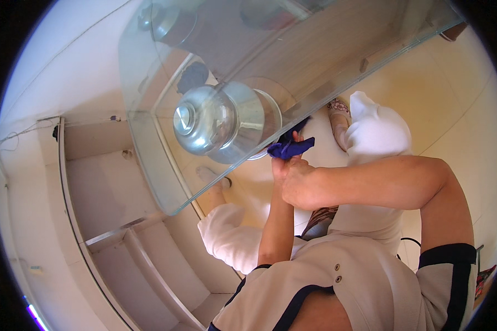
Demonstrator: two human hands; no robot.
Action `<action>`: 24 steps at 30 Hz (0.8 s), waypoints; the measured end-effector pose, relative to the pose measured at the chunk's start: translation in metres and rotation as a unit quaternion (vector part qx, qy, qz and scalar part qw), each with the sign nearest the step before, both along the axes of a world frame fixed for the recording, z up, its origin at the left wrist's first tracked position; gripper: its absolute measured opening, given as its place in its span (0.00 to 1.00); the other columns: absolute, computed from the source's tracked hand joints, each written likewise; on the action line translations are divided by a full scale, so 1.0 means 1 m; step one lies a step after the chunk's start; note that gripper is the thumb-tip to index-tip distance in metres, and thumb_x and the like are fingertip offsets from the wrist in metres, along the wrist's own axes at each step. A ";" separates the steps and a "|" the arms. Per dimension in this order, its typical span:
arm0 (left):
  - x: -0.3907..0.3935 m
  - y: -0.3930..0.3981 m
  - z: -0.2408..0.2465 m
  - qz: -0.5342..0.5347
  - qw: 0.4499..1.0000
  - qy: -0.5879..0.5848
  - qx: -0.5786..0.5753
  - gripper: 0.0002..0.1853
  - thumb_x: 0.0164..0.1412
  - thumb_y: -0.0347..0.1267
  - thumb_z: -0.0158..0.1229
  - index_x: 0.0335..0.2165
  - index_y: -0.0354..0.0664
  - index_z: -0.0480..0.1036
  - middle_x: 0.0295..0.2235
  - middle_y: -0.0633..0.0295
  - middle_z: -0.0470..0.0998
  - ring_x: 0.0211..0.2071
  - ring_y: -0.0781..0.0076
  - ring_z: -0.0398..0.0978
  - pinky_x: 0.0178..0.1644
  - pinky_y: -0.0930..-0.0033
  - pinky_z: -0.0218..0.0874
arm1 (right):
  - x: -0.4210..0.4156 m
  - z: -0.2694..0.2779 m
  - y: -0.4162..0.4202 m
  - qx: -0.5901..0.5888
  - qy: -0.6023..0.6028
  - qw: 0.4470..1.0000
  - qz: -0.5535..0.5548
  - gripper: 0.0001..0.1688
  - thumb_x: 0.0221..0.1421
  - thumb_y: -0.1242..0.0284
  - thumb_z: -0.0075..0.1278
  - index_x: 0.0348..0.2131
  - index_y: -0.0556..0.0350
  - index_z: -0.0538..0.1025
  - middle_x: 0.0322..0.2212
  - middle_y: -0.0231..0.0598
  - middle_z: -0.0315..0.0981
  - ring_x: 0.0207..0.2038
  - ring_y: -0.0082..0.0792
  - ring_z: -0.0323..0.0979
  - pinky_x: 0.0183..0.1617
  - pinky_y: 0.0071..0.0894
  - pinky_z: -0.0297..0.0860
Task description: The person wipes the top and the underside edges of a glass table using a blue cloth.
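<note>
A dark blue cloth (290, 149) lies bunched across the fingers of my left hand (279, 165), just past the edge of the glass tabletop (335, 93). My right hand (299, 186) is curled against the base of my left hand, its fingers mostly turned away; whether it grips anything is hidden. Through the glass, beside the cloth, shows a shiny metal pot (248, 118) with a domed, knobbed lid (205, 120). The glass edge partly crosses the pot's rim near the cloth. Another dark cloth piece (298, 128) shows behind my fingers.
A grey-blue bundle (193, 77) shows through the glass beyond the pot. White open shelving (112, 194) stands at the left, near a wall with loose wires (14, 136). My legs in pale trousers (377, 132) are spread below the table, over a tiled floor (447, 111).
</note>
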State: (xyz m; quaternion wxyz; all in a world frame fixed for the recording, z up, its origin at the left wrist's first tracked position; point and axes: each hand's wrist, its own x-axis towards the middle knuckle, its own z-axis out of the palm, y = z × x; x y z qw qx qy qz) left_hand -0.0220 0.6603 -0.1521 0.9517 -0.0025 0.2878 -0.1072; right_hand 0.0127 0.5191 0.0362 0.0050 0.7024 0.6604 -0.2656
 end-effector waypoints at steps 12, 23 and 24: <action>0.028 -0.014 -0.008 0.151 0.988 -0.043 0.012 0.21 0.63 0.38 0.44 0.51 0.39 0.63 0.50 0.50 0.68 0.46 0.46 0.69 0.55 0.43 0.57 | -0.015 -0.003 0.031 -0.058 -0.019 0.993 0.097 0.12 0.33 0.70 0.59 0.26 0.52 0.80 0.25 0.34 0.77 0.30 0.35 0.74 0.30 0.38 0.65; -0.072 0.080 -0.132 0.106 0.925 0.152 0.333 0.19 0.62 0.38 0.39 0.41 0.34 0.69 0.39 0.51 0.74 0.39 0.51 0.71 0.48 0.48 0.63 | -0.012 0.024 0.034 -0.061 -0.046 0.986 0.150 0.11 0.33 0.70 0.59 0.24 0.52 0.80 0.21 0.33 0.76 0.26 0.34 0.73 0.30 0.39 0.65; -0.074 0.087 -0.132 0.088 0.925 0.114 0.352 0.18 0.62 0.37 0.39 0.41 0.34 0.69 0.39 0.50 0.74 0.39 0.52 0.71 0.48 0.48 0.63 | -0.011 0.019 0.032 -0.059 -0.035 0.986 0.153 0.10 0.33 0.70 0.59 0.24 0.51 0.80 0.21 0.32 0.76 0.26 0.33 0.73 0.29 0.38 0.64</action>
